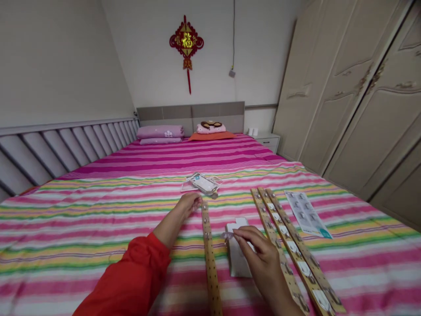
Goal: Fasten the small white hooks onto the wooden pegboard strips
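A narrow wooden strip (210, 259) with a row of small holes lies lengthwise on the bed; several clear hooks (206, 220) sit on its far part. My left hand (190, 204) is closed at the strip's far end, its fingertips against the edge. Between the thumb and forefinger of my right hand (258, 248) is a small clear plastic hook (226, 236). That hand hovers over a white box (239, 262) with an upright flap, to the right of the strip. The small details of the hook are blurred.
Three more wooden strips with clear and white hooks (292, 246) lie at the right. Beyond them is a printed hook card (307, 213). Clear plastic packaging (204, 183) lies ahead on the striped sheet (98, 219). A wardrobe (371, 105) stands on the right.
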A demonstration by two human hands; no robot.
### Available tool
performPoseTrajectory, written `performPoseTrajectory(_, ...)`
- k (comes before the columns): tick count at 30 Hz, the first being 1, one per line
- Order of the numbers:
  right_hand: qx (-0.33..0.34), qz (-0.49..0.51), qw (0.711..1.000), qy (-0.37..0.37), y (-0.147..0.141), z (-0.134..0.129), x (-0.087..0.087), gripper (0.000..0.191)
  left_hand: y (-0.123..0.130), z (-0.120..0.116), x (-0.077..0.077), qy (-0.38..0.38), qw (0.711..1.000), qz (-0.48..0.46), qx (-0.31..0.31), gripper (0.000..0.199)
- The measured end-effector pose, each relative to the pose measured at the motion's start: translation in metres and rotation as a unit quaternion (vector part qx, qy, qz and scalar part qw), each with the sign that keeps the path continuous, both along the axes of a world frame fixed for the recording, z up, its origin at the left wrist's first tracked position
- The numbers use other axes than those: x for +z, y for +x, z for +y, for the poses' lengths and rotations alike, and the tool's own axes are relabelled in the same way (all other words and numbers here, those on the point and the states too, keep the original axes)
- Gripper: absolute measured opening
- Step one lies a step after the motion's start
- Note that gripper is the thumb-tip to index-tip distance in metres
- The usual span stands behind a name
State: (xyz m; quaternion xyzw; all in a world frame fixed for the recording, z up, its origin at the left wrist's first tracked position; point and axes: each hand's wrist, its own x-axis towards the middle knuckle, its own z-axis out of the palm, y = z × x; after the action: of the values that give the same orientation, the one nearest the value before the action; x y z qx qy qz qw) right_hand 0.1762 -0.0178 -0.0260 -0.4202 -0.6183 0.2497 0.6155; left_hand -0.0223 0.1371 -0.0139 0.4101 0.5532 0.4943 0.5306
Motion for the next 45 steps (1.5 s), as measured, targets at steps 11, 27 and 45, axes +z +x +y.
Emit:
performPoseTrajectory(11, 0.034, 0.019, 0.994, -0.099, 0.006, 0.027, -0.015, 0.012, 0.018, 0.105, -0.019, -0.009, 0.995, 0.076, 0.069, 0.032)
performPoseTrajectory(27, 0.114, 0.219, 0.92, -0.305, 0.0, 0.051, -0.034, 0.021, -0.059, 0.047, -0.035, 0.039, 0.976, 0.186, 0.106, 0.026)
performPoseTrajectory(45, 0.173, 0.154, 0.874, -0.427, -0.032, 0.066, -0.073, 0.007, -0.004, -0.148, -0.115, 0.038, 0.997, -0.038, 0.06, 0.027)
